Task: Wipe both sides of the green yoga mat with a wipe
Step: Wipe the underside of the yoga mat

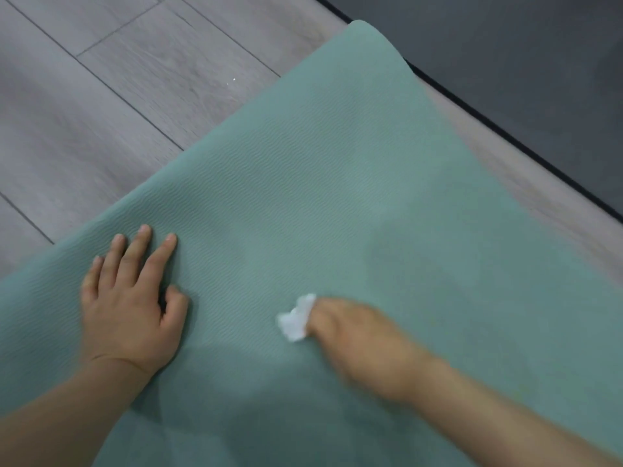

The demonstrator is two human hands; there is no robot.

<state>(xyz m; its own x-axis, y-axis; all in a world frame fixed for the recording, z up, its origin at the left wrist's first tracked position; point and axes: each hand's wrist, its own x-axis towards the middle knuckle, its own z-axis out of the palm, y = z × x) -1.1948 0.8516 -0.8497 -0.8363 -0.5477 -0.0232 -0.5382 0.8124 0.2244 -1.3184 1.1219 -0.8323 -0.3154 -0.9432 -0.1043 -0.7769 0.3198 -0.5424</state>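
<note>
The green yoga mat [320, 183] lies flat on the floor and runs from the bottom of the view to its far end at the top right. My left hand [131, 298] rests palm down on the mat near its left edge, fingers straight and spread. My right hand [357, 335] is blurred with motion and holds a small crumpled white wipe [296, 320] against the mat's surface. Part of the wipe sticks out past the fingers to the left. A darker damp patch shows on the mat to the right of that hand.
Grey wood-plank floor [111, 106] lies to the left of the mat. A dark grey mat or rug with a black edge [522, 79] covers the top right corner, with a strip of floor between it and the green mat.
</note>
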